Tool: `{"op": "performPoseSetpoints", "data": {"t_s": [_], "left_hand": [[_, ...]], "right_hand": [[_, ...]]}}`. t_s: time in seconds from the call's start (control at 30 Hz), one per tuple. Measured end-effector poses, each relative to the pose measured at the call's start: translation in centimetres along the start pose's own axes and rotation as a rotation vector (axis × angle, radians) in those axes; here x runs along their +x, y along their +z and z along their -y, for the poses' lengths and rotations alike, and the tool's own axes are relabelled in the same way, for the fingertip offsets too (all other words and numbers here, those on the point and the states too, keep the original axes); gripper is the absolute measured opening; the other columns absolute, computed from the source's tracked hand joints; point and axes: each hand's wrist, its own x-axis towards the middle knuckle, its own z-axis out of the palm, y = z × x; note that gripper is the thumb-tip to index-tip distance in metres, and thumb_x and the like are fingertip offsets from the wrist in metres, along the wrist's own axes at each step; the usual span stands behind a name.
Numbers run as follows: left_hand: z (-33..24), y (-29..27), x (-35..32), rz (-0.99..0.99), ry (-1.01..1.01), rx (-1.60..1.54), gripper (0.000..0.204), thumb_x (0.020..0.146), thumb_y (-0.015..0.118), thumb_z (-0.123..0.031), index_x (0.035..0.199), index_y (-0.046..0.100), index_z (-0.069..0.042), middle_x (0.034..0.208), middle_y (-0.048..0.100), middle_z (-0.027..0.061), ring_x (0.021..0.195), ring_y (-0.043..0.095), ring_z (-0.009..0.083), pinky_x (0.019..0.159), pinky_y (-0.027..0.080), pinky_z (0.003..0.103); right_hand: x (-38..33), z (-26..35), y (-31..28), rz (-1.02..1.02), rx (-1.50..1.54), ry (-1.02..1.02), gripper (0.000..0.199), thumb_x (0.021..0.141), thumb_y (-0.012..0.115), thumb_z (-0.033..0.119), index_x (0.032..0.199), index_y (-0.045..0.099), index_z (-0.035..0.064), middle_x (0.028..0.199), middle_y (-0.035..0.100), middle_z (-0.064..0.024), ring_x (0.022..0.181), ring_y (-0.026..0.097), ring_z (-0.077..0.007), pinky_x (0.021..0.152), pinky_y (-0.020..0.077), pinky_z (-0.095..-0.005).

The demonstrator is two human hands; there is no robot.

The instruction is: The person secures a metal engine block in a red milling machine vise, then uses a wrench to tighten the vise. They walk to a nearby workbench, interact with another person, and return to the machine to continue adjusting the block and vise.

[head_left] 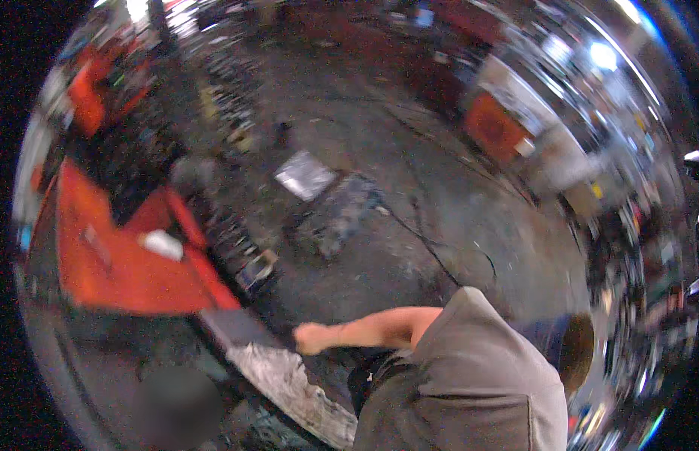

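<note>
Extending the right hand point(312, 339), reached just beside the crumpled whitish sheet point(280, 376) (couldn't tell, through blur, whether clenched, released or grasping).

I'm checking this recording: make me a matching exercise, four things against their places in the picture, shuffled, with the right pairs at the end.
Things
1. Flat silvery sheet
2. Orange-red panel
3. Grey-brown shirt
4. Crumpled pale material

Places
A. Bottom of the view, right of centre
B. Left side, about mid-height
C. Bottom of the view, left of centre
D. Upper half, a little left of centre

Right pairs: 1-D, 2-B, 3-A, 4-C
</note>
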Motion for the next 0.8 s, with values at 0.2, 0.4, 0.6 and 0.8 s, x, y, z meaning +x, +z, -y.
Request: {"op": "performPoseSetpoints", "data": {"t_s": [0.2, 0.4, 0.6, 0.8], "left_hand": [[-17.2, 4.5, -4.3, 0.190, 0.088, -0.374, 0.034, 0.091, 0.061, -0.023, 0.111, 0.057, 0.004, 0.106, 0.062, 0.0215, 0.095, 0.059, 0.0340, 0.084, 0.047, 0.046], [-34.3, 16.7, -15.5, 0.772, 0.292, -0.622, 0.054, 0.093, 0.054, -0.040, 0.120, 0.051, 0.006, 0.123, 0.053, 0.0237, 0.112, 0.051, 0.0379, 0.099, 0.039, 0.042], [-51.1, 27.7, -35.3, 1.252, 0.766, -0.590, 0.027, 0.090, 0.053, -0.018, 0.108, 0.058, 0.001, 0.091, 0.064, 0.0225, 0.087, 0.061, 0.0424, 0.078, 0.046, 0.047], [-52.3, 41.7, -45.4, 1.431, 1.232, 0.135, 0.033, 0.085, 0.048, -0.023, 0.101, 0.068, -0.001, 0.102, 0.066, 0.0233, 0.095, 0.063, 0.0385, 0.085, 0.049, 0.048]], "right_hand": [[-21.7, -16.9, -12.9, -0.814, 0.114, 0.573, 0.033, 0.080, 0.053, 0.026, 0.074, 0.061, -0.0060, 0.083, 0.062, -0.0288, 0.083, 0.060, -0.0464, 0.073, 0.0491, -0.0513], [-37.3, -26.6, -9.6, -0.938, 0.463, 0.771, 0.024, 0.084, 0.055, 0.018, 0.086, 0.061, -0.0047, 0.070, 0.062, -0.0206, 0.062, 0.059, -0.0271, 0.058, 0.0456, -0.0441], [-45.6, -39.6, -5.5, -1.324, 0.913, 0.842, 0.017, 0.087, 0.057, 0.006, 0.098, 0.066, -0.0032, 0.083, 0.068, -0.0095, 0.071, 0.062, -0.0190, 0.064, 0.0487, -0.0347], [-54.1, -46.1, -11.6, -1.306, 0.673, 1.179, 0.025, 0.085, 0.064, 0.009, 0.105, 0.063, -0.0048, 0.090, 0.069, -0.0152, 0.080, 0.066, -0.0235, 0.071, 0.0502, -0.0353]]}}
